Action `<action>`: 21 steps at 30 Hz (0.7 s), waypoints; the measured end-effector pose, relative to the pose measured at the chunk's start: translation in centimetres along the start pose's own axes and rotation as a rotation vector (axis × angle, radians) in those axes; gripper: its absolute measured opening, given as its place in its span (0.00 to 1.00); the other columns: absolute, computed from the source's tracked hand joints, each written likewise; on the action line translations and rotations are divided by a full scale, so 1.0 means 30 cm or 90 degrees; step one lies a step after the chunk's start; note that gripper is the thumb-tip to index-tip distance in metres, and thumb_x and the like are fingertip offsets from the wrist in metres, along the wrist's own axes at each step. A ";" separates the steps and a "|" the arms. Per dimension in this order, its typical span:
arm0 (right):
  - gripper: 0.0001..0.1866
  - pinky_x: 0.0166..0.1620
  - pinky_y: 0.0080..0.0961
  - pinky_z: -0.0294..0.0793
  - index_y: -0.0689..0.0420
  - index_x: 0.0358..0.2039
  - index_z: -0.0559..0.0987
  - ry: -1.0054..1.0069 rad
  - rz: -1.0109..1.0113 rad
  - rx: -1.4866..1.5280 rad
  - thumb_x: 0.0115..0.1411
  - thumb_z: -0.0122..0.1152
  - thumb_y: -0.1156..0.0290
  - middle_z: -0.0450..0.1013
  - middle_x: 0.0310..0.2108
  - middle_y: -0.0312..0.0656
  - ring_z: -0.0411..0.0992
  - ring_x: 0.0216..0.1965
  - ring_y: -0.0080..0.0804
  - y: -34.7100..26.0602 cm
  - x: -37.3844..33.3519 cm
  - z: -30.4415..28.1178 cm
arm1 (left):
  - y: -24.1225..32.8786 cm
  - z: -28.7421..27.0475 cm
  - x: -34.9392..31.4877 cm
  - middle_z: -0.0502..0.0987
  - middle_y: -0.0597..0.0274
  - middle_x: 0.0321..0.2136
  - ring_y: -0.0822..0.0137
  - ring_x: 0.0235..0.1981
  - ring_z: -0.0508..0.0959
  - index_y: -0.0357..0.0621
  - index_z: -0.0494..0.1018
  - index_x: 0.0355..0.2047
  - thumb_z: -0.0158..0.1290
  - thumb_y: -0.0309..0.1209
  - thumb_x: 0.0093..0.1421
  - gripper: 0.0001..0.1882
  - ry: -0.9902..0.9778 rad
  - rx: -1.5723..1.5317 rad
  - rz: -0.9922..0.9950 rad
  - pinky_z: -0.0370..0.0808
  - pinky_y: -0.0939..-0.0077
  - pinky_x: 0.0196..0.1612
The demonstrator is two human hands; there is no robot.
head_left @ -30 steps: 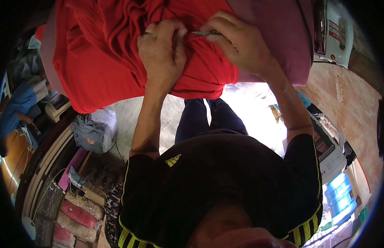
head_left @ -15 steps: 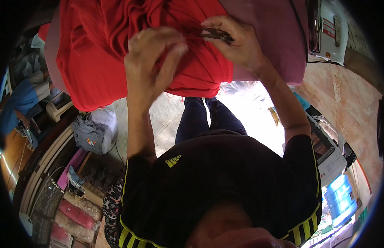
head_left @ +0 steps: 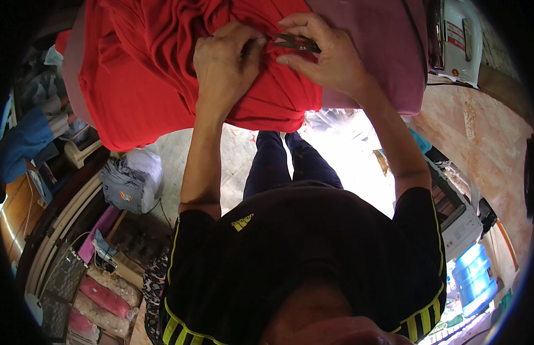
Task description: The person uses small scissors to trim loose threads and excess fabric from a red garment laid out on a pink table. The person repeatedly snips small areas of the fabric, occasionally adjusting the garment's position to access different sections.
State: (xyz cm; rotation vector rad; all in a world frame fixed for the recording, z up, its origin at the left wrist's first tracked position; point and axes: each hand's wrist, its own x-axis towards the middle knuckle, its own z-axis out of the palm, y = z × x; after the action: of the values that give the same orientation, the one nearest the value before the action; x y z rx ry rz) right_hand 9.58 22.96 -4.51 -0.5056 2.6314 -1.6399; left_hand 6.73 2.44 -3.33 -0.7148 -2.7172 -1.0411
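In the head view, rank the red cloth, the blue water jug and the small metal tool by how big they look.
1. red cloth, by far the largest.
2. blue water jug, though it sits farther off at the rim, so its true size is unsure.
3. small metal tool, pinched in the right hand.

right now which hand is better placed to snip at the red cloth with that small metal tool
Probably the right hand: it already holds the small dark metal tool at a bunched fold of the red cloth. The left hand is pinching the fabric beside it.
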 end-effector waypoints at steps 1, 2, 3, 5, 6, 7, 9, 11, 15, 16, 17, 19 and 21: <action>0.21 0.51 0.28 0.80 0.57 0.52 0.74 -0.013 -0.004 -0.006 0.59 0.67 0.75 0.79 0.46 0.45 0.79 0.49 0.33 -0.009 -0.004 -0.009 | -0.009 -0.007 -0.007 0.80 0.65 0.27 0.58 0.28 0.79 0.47 0.78 0.28 0.59 0.28 0.56 0.01 0.005 -0.028 -0.002 0.68 0.63 0.33; 0.20 0.52 0.29 0.79 0.57 0.52 0.73 -0.025 -0.008 -0.011 0.61 0.66 0.74 0.79 0.47 0.45 0.79 0.50 0.34 -0.017 -0.009 -0.019 | -0.015 -0.011 -0.012 0.80 0.65 0.27 0.58 0.28 0.79 0.46 0.77 0.29 0.59 0.27 0.57 0.01 0.010 -0.056 -0.004 0.68 0.62 0.33; 0.19 0.54 0.31 0.78 0.57 0.52 0.72 -0.038 -0.012 -0.017 0.62 0.64 0.73 0.78 0.48 0.45 0.78 0.51 0.35 -0.020 -0.010 -0.027 | -0.019 -0.010 -0.014 0.80 0.65 0.27 0.58 0.28 0.79 0.46 0.76 0.30 0.59 0.27 0.57 0.02 0.023 -0.060 -0.002 0.68 0.63 0.33; 0.16 0.54 0.33 0.77 0.57 0.51 0.73 -0.082 0.010 -0.049 0.64 0.61 0.72 0.77 0.48 0.44 0.78 0.50 0.35 -0.021 -0.005 -0.037 | -0.025 -0.010 -0.022 0.79 0.64 0.28 0.58 0.29 0.79 0.45 0.74 0.31 0.58 0.26 0.58 0.03 0.050 -0.068 0.000 0.68 0.63 0.33; 0.14 0.54 0.34 0.76 0.58 0.51 0.73 -0.104 0.021 -0.065 0.66 0.59 0.71 0.77 0.48 0.44 0.77 0.50 0.35 -0.022 -0.002 -0.039 | -0.028 -0.009 -0.024 0.79 0.64 0.27 0.58 0.28 0.79 0.45 0.74 0.32 0.58 0.26 0.58 0.03 0.052 -0.063 0.003 0.67 0.63 0.33; 0.14 0.53 0.34 0.76 0.58 0.51 0.73 -0.104 0.002 -0.092 0.66 0.59 0.71 0.77 0.47 0.43 0.77 0.49 0.35 -0.027 0.003 -0.037 | -0.030 -0.007 -0.025 0.79 0.63 0.27 0.58 0.28 0.79 0.45 0.73 0.32 0.58 0.25 0.58 0.04 0.054 -0.058 0.006 0.67 0.63 0.33; 0.13 0.51 0.34 0.76 0.58 0.50 0.74 -0.103 -0.036 -0.145 0.66 0.58 0.71 0.77 0.46 0.43 0.77 0.46 0.35 -0.045 0.009 -0.026 | -0.030 -0.006 -0.025 0.79 0.63 0.27 0.58 0.28 0.79 0.45 0.73 0.33 0.58 0.25 0.59 0.04 0.063 -0.061 0.001 0.68 0.64 0.32; 0.12 0.50 0.31 0.76 0.59 0.50 0.74 -0.103 -0.034 -0.174 0.67 0.57 0.72 0.77 0.45 0.43 0.77 0.47 0.33 -0.061 0.011 -0.021 | -0.025 -0.006 -0.027 0.79 0.62 0.27 0.57 0.28 0.79 0.44 0.73 0.32 0.59 0.26 0.59 0.04 0.075 -0.077 -0.013 0.69 0.64 0.31; 0.13 0.48 0.34 0.76 0.56 0.50 0.74 -0.003 0.029 0.055 0.66 0.57 0.69 0.78 0.43 0.45 0.78 0.45 0.39 -0.028 -0.012 -0.015 | -0.045 -0.006 -0.018 0.79 0.62 0.27 0.57 0.27 0.79 0.43 0.77 0.30 0.61 0.27 0.57 0.03 0.077 -0.155 0.014 0.72 0.67 0.30; 0.13 0.50 0.31 0.75 0.59 0.51 0.73 -0.012 0.035 0.060 0.67 0.56 0.71 0.78 0.44 0.45 0.77 0.47 0.36 -0.021 -0.018 -0.018 | -0.037 -0.013 -0.015 0.79 0.62 0.27 0.58 0.26 0.79 0.43 0.78 0.29 0.62 0.27 0.56 0.03 0.057 -0.144 0.014 0.73 0.68 0.29; 0.13 0.51 0.29 0.74 0.61 0.52 0.72 -0.021 0.041 0.065 0.68 0.55 0.74 0.78 0.45 0.45 0.77 0.48 0.32 -0.014 -0.024 -0.021 | -0.029 -0.019 -0.013 0.79 0.62 0.26 0.58 0.26 0.79 0.43 0.79 0.28 0.62 0.27 0.55 0.03 0.036 -0.133 0.014 0.73 0.68 0.29; 0.14 0.53 0.26 0.73 0.64 0.53 0.70 -0.026 0.048 0.077 0.68 0.53 0.77 0.78 0.46 0.46 0.76 0.50 0.29 -0.010 -0.028 -0.018 | -0.007 -0.025 -0.010 0.79 0.62 0.26 0.59 0.25 0.79 0.45 0.81 0.28 0.63 0.28 0.54 0.03 0.013 -0.100 0.002 0.73 0.68 0.29; 0.15 0.54 0.26 0.73 0.64 0.54 0.69 -0.016 0.050 0.091 0.69 0.53 0.77 0.78 0.46 0.47 0.76 0.52 0.30 -0.012 -0.026 -0.009 | 0.008 -0.019 -0.004 0.79 0.63 0.26 0.59 0.24 0.79 0.46 0.82 0.27 0.63 0.29 0.53 0.03 0.005 -0.064 0.003 0.73 0.67 0.29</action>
State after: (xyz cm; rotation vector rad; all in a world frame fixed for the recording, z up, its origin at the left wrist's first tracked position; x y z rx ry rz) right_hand 10.38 23.27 -4.21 -0.4100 2.4597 -1.7683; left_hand 6.93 2.15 -2.80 -0.7294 -2.6712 -1.1830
